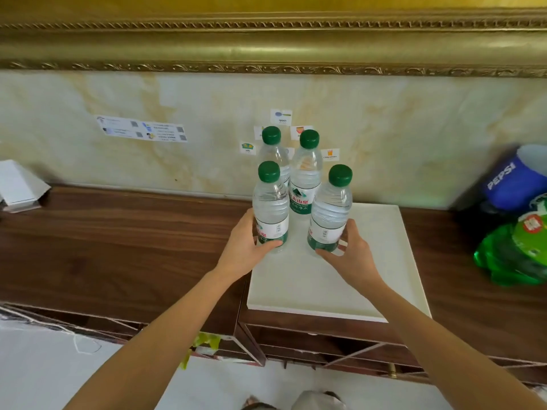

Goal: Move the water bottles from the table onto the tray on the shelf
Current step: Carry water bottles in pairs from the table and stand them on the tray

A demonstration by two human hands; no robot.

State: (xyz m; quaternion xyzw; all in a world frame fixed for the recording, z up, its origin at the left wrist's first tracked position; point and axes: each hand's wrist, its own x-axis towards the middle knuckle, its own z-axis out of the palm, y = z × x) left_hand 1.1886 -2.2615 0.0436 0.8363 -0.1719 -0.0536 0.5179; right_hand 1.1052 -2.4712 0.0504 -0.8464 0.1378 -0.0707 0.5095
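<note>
Several clear water bottles with green caps stand upright on a cream square tray (370, 285) that lies on a dark wooden shelf (118, 250). My left hand (245, 244) grips the base of the front left bottle (270, 208). My right hand (352, 253) wraps the base of the front right bottle (331, 211). Both bottles rest on the tray's far half. Behind them two more bottles stand close together: the back left bottle (273, 149) and the back right bottle (306, 176).
A blue Pepsi pack (512, 179) and green soda bottles (515, 255) lie at the shelf's right end. A white box (20, 187) sits at the far left. Small labels are stuck on the marble wall (118, 96). The shelf's front edge drops to a pale floor.
</note>
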